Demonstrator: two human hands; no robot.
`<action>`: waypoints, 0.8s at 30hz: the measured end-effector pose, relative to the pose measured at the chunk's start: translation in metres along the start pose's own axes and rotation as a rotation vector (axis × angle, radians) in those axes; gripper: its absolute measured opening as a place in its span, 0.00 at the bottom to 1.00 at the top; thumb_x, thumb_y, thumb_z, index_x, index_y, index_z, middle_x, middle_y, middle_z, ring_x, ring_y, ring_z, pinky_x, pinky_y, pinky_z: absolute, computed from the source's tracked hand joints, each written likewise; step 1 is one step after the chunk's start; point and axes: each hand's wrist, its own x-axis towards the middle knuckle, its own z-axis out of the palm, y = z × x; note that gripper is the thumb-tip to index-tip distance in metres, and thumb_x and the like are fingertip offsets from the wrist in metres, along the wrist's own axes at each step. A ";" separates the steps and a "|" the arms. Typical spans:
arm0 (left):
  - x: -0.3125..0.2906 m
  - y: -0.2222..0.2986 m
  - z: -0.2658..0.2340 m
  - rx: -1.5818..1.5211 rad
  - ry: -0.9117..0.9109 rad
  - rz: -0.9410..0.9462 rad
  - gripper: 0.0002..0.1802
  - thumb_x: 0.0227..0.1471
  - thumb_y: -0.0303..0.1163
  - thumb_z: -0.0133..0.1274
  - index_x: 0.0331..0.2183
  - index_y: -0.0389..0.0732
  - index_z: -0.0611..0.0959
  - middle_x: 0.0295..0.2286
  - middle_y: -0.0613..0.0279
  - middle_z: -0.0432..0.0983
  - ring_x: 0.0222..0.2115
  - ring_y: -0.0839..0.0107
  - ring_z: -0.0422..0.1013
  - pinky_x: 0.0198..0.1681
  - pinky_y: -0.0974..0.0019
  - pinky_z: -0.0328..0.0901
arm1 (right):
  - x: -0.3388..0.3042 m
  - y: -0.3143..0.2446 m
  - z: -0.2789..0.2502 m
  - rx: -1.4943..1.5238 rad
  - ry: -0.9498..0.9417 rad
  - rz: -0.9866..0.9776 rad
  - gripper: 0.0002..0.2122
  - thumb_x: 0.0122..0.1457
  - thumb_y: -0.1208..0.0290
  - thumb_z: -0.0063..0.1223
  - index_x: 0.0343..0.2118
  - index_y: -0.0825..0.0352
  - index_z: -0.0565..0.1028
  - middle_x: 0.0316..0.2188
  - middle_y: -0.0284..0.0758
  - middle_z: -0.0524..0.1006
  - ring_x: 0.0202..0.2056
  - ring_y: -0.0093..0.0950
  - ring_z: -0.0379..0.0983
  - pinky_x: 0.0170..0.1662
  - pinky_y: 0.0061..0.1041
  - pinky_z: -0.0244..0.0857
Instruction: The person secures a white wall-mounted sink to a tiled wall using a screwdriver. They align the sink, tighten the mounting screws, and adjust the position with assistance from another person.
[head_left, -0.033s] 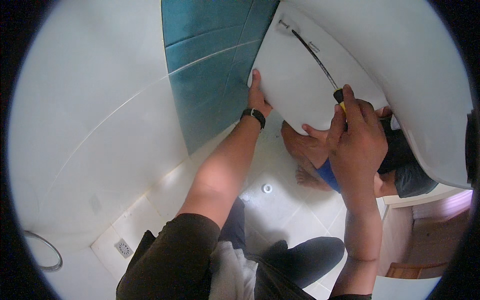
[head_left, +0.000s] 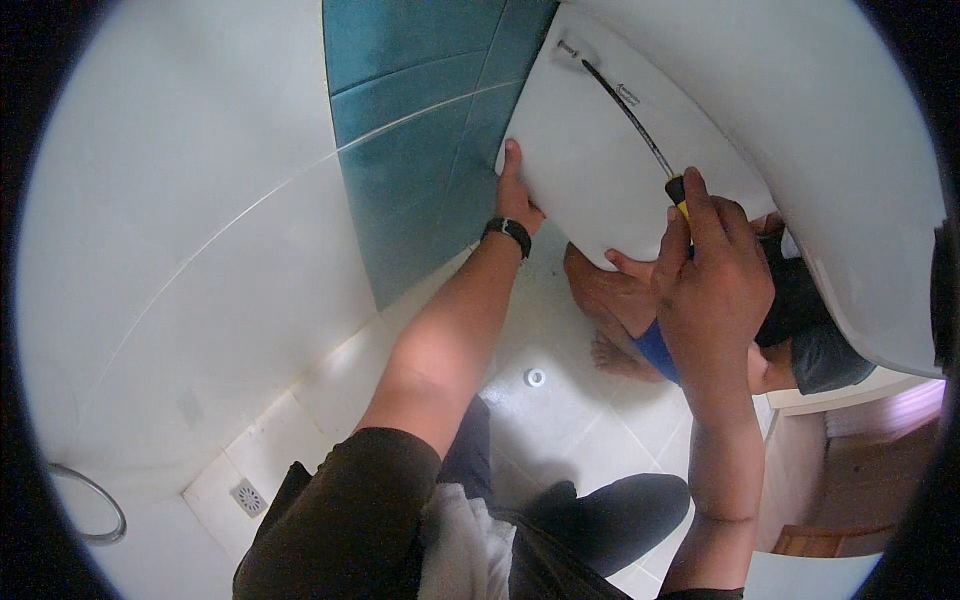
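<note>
My right hand (head_left: 715,280) is closed around the yellow-and-black handle of a screwdriver (head_left: 640,125). Its long dark shaft reaches up and left, and the tip is close beside a metal screw (head_left: 568,48) that sticks out of a white, smooth panel (head_left: 590,150); whether they touch I cannot tell. On the panel's left edge, my left hand (head_left: 518,195) grips with the thumb on the front face; its other fingers are mostly hidden behind. Another person's hand (head_left: 630,265) holds the lower corner of the panel, with the thumb showing on it.
A person crouches at the right, bare foot (head_left: 625,358) on the tiled floor, partly under a large white basin (head_left: 880,250). Teal tiles (head_left: 410,150) line the wall beside the panel. A white ring (head_left: 534,378) lies on the floor. A drain grate (head_left: 247,496) is at lower left.
</note>
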 end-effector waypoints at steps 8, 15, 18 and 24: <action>-0.010 0.006 0.016 0.029 0.006 0.000 0.60 0.53 0.75 0.59 0.71 0.44 0.61 0.68 0.50 0.60 0.68 0.49 0.59 0.67 0.39 0.60 | 0.006 -0.010 0.002 -0.166 -0.004 -0.047 0.19 0.62 0.70 0.62 0.56 0.62 0.82 0.41 0.36 0.83 0.36 0.33 0.82 0.36 0.32 0.78; -0.002 -0.001 0.008 0.024 0.037 -0.007 0.59 0.54 0.75 0.57 0.71 0.44 0.62 0.68 0.51 0.61 0.68 0.50 0.59 0.68 0.41 0.59 | 0.013 -0.002 -0.005 -0.415 0.122 -0.270 0.24 0.55 0.66 0.60 0.56 0.61 0.81 0.40 0.33 0.78 0.36 0.33 0.75 0.35 0.35 0.77; 0.001 -0.003 0.006 0.019 0.002 -0.022 0.52 0.59 0.75 0.50 0.71 0.51 0.64 0.68 0.55 0.62 0.68 0.49 0.60 0.68 0.35 0.57 | 0.012 0.008 -0.004 -0.416 0.151 -0.336 0.23 0.55 0.67 0.57 0.56 0.61 0.80 0.38 0.33 0.76 0.33 0.33 0.74 0.34 0.36 0.77; -0.004 -0.001 0.002 0.030 -0.033 -0.005 0.56 0.57 0.75 0.54 0.71 0.45 0.63 0.67 0.52 0.63 0.66 0.51 0.62 0.67 0.42 0.60 | 0.018 0.009 -0.020 0.608 -0.321 0.389 0.21 0.60 0.67 0.62 0.55 0.68 0.78 0.37 0.37 0.78 0.27 0.25 0.73 0.26 0.28 0.72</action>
